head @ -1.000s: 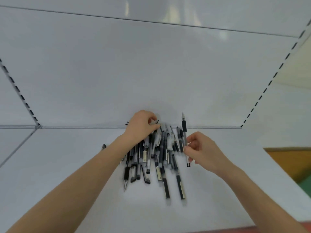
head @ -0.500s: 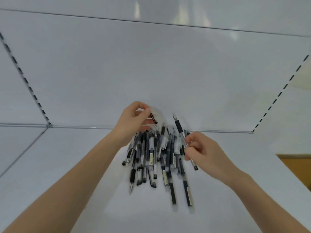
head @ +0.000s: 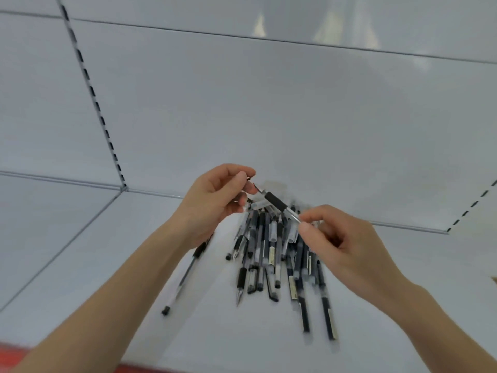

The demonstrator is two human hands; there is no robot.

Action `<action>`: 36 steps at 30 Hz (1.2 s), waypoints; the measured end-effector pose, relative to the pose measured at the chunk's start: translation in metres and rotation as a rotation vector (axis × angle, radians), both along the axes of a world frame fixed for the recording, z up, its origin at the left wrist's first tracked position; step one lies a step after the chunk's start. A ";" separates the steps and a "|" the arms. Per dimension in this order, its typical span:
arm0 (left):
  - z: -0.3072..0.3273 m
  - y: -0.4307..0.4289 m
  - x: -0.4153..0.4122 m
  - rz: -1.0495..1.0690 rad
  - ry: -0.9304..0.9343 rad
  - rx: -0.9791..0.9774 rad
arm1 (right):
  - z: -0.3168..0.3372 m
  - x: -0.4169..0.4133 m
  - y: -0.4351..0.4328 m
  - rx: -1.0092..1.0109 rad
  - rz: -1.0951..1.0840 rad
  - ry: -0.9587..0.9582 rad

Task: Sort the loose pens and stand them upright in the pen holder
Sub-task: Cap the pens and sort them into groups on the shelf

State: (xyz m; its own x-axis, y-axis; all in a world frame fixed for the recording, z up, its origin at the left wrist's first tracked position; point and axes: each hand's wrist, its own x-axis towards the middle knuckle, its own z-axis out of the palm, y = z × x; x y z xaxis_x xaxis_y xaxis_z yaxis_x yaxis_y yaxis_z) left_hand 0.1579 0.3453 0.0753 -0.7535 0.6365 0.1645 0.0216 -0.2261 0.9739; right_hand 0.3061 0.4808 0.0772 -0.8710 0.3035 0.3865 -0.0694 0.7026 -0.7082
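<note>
A pile of several black-and-clear pens (head: pixel 271 254) lies on the white shelf (head: pixel 107 265). Above the pile, my right hand (head: pixel 341 243) pinches one pen (head: pixel 277 201) by its clear barrel. The pen's black grip and tip point up and left. My left hand (head: pixel 215 200) is curled, its thumb and fingers pinching a small dark piece that looks like a pen cap (head: pixel 252 179), right at that tip. One more pen (head: pixel 185 275) lies apart to the left, partly under my left forearm. No pen holder is in view.
A white back panel (head: pixel 269 117) rises behind the pile. Slotted uprights stand at the left (head: pixel 91 90) and right (head: pixel 468 211). A red strip (head: pixel 134 368) marks the shelf's front edge.
My left hand rose off the pile with the small dark piece. My right hand tilted its pen from upright to slanting left, so the tip now meets my left fingers. The camera moved closer.
</note>
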 end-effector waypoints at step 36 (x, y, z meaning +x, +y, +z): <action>-0.019 -0.009 -0.009 0.180 -0.112 -0.007 | -0.024 -0.023 -0.013 -0.155 0.119 -0.276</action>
State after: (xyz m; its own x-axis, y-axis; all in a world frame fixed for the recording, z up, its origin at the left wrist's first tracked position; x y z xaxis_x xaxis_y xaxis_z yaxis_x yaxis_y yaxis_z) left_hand 0.1493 0.3360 0.0566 -0.8683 0.4912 0.0692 -0.0479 -0.2220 0.9739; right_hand 0.2835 0.4675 0.0532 -0.9691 0.2300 0.0886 0.0644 0.5832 -0.8098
